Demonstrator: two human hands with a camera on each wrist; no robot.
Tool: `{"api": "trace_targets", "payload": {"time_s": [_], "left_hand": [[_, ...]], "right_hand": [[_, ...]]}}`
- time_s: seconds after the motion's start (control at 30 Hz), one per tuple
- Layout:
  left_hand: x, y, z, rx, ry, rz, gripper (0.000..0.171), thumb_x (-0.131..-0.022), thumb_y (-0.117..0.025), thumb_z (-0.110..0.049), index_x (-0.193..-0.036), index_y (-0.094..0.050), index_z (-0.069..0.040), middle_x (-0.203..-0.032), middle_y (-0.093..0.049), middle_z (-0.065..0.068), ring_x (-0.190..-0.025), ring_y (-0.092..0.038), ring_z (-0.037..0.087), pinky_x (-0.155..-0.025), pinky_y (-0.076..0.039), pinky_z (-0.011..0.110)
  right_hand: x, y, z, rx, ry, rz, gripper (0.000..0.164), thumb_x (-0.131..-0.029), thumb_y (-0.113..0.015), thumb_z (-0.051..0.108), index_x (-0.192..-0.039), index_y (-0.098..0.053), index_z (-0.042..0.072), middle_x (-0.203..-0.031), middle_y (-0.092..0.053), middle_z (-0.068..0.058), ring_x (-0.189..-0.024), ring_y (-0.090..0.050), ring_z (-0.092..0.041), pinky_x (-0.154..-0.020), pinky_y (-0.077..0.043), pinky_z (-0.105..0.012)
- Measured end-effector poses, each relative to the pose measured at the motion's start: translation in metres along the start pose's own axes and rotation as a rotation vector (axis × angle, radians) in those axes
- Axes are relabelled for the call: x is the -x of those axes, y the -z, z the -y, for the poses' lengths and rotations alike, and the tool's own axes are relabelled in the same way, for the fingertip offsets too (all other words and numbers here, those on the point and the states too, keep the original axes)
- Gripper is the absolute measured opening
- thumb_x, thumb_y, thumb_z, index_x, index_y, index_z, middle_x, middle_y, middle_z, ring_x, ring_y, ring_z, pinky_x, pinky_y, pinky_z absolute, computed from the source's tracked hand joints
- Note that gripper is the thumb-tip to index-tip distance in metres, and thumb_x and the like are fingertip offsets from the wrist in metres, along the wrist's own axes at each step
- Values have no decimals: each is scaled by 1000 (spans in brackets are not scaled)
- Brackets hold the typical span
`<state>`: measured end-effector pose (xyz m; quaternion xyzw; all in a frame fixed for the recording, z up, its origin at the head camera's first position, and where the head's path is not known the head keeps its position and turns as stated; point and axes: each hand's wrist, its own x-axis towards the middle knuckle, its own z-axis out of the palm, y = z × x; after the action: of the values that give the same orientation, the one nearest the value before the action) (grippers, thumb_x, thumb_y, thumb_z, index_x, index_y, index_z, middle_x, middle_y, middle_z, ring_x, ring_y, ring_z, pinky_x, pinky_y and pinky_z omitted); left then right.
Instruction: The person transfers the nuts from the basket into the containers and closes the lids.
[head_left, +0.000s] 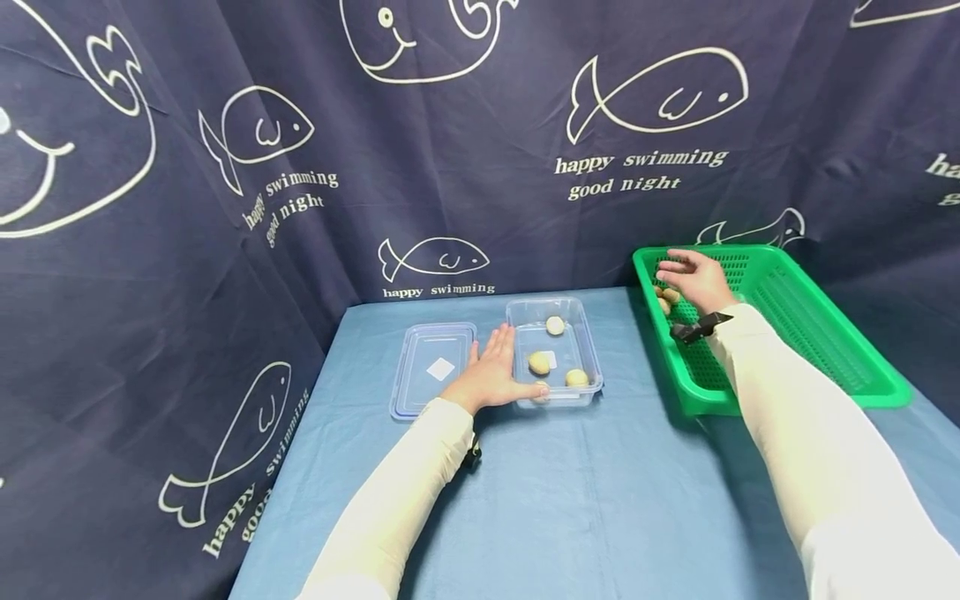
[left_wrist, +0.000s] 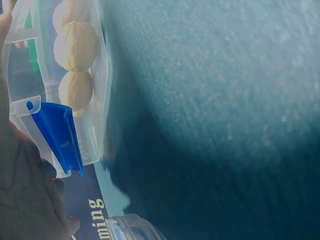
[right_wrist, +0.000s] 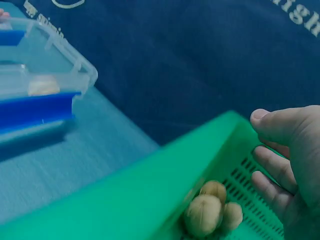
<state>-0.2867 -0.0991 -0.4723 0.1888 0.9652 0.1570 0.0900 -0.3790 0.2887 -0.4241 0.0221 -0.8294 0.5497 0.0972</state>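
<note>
In the head view a clear plastic box (head_left: pixel 534 333) stands on the table with several walnuts in it, among them a pale walnut (head_left: pixel 555 326). My left hand (head_left: pixel 491 377) touches the box's left side, its fingers stretched along the wall and its thumb over the near rim. Blue clips line the box; one blue clip (left_wrist: pixel 62 137) hangs down in the left wrist view. Over the left end of the green basket (head_left: pixel 825 325) hovers my right hand (head_left: pixel 699 282), fingers apart and holding nothing. Walnuts (right_wrist: pixel 204 215) lie below it in the basket's corner.
Left of the box lies its clear lid (head_left: pixel 435 371) with a blue edge and a white label. A blue cloth (head_left: pixel 555 500) covers the table. Behind it hangs a dark curtain (head_left: pixel 487 167) with white fish prints.
</note>
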Motion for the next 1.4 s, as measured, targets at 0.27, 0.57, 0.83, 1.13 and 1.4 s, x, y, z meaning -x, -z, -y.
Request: {"api": "trace_targets", "payload": {"time_s": [0.27,0.57,0.83,1.13,1.4], "left_hand": [[4,1,-2,-19,-5,-26,132,-75,-58,-86,-163,3,-7,-170,4,8,-157,1,23,-123,2,55],[5,4,-4,-17,-1,-26,132,-75,-59,-86,-163,0,-6,-170,4,8,-157,0,24,-123,2,55],[8,5,-4,-2,-11,-31,131,-76,-60,-85,-163,-1,-6,-170,1,10,-156,2,22,-123,0,56],[9,5,-4,-25,-18,-30,131,-76,-57,-86,-163,1,-8,-170,1,9,-157,-1,24,-123,-1,56],[6,2,-3,-11,-15,-28,132,-76,-59,-85,-163,0,-6,-170,2,10,-157,-1,25,-123,1,55]], "right_hand": [[4,5,-17,122,-56,59,67,-97,-70,25,-152,-42,0,-141,-55,-24,-103,-61,2,-90,-47,-22],[-1,13,-33,102,-124,192,69,-100,-65,22,-155,-32,-3,-142,-56,-20,-86,-57,16,-85,-55,-23],[9,12,-25,128,-181,290,73,-102,-62,24,-156,-25,-8,-146,-48,-28,-91,-60,9,-88,-56,-30],[-1,13,-43,189,-180,344,72,-100,-66,24,-153,-31,-10,-148,-41,-37,-94,-60,1,-77,-55,-21],[-12,14,-60,190,-170,350,71,-98,-69,22,-150,-35,-11,-144,-45,-38,-88,-61,5,-75,-55,-21]]}}
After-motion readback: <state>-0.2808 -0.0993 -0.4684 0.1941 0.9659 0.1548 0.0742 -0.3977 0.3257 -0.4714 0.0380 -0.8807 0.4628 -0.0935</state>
